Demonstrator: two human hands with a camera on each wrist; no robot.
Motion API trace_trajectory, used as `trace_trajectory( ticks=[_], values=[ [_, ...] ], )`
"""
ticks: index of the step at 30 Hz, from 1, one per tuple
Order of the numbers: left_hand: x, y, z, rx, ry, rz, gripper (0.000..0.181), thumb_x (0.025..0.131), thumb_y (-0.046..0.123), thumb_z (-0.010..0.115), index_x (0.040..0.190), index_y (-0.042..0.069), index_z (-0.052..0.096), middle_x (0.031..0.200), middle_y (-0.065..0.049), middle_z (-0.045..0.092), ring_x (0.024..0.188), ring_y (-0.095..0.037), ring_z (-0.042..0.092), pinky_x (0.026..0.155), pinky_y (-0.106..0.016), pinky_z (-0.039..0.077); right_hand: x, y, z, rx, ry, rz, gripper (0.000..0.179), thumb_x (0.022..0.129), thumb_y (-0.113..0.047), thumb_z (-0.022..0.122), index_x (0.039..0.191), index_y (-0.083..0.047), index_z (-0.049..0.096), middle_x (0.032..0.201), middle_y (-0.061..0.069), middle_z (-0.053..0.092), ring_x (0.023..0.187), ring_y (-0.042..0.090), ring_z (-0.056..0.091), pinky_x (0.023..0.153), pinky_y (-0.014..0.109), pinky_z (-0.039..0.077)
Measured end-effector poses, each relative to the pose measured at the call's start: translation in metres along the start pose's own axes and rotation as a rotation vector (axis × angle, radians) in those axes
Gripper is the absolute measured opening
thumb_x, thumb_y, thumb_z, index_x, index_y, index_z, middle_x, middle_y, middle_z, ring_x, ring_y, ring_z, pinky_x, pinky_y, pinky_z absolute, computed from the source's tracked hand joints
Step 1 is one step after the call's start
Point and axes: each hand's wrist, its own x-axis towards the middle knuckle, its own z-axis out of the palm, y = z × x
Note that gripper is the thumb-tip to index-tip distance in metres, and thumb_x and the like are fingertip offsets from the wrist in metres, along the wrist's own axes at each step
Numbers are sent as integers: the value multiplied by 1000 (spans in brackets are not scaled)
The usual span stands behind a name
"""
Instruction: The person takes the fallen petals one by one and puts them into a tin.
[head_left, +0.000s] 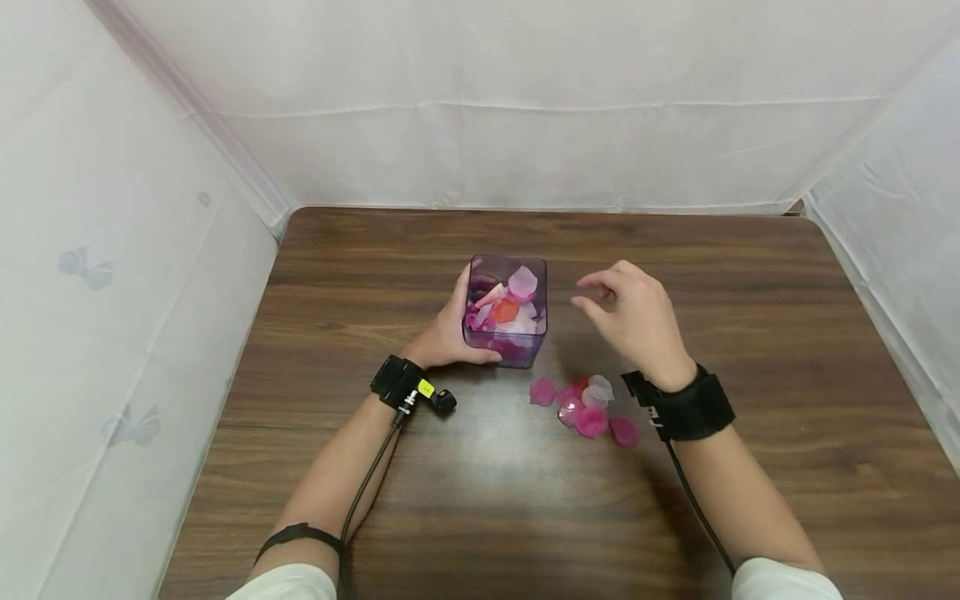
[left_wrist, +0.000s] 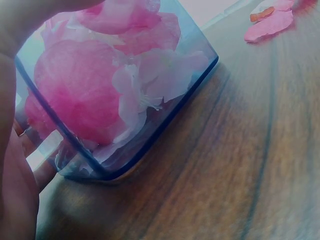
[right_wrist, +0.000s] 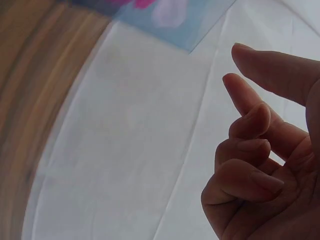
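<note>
My left hand (head_left: 450, 329) holds a clear purple square container (head_left: 517, 360) from its left side, with the thumb along the near wall. Inside lie artificial flower petals (head_left: 506, 310) in pink, white and orange. The left wrist view shows the container's lower edge (left_wrist: 175, 117) close over the table, with petals pressed against the see-through wall. To the right of the container hovers my right hand (head_left: 636, 315), its thumb and index finger apart and nothing between them. In the right wrist view its other fingers (right_wrist: 245, 182) curl toward the palm.
A loose pile of pink, red and whitish petals (head_left: 591, 421) lies on the brown wood-grain table (head_left: 360, 500), in front of the container and slightly right. White sheets (head_left: 525, 158) hang behind and at both sides of the table. Straps with cameras (head_left: 397, 382) sit on both wrists.
</note>
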Motion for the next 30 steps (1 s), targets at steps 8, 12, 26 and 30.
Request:
trace_trajectory(
  ticks=[8, 12, 26, 30],
  values=[
    [0, 3, -6, 13, -2, -22, 137, 66, 6, 92, 159, 14, -6, 154, -20, 29, 137, -30, 39, 117, -46, 31, -53, 41, 2, -88, -191, 4, 14, 87, -11, 80, 99, -4, 78, 82, 3, 60, 69, 16, 55, 57, 30, 41],
    [0, 3, -7, 6, -7, -9, 136, 66, 7, 93, 159, 14, -7, 155, -22, 28, 137, -31, 38, 117, -47, 30, -72, 56, 8, -90, -286, 12, 14, 86, -12, 81, 98, -5, 78, 81, 0, 59, 68, 12, 55, 57, 28, 44],
    [-1, 0, 0, -32, -16, -6, 136, 65, 4, 92, 159, 12, -6, 154, -20, 29, 137, -29, 38, 117, -43, 30, -90, 60, 20, -73, -323, -23, 7, 85, -11, 82, 88, -7, 79, 74, -5, 55, 63, 7, 46, 54, 24, 41],
    [-1, 0, 0, -23, -16, -7, 137, 66, 6, 92, 159, 14, -7, 155, -19, 27, 138, -27, 37, 118, -44, 29, -88, 60, 20, -77, -331, -3, 10, 84, -14, 83, 90, -7, 78, 74, -4, 54, 64, 8, 46, 55, 25, 40]
  ],
)
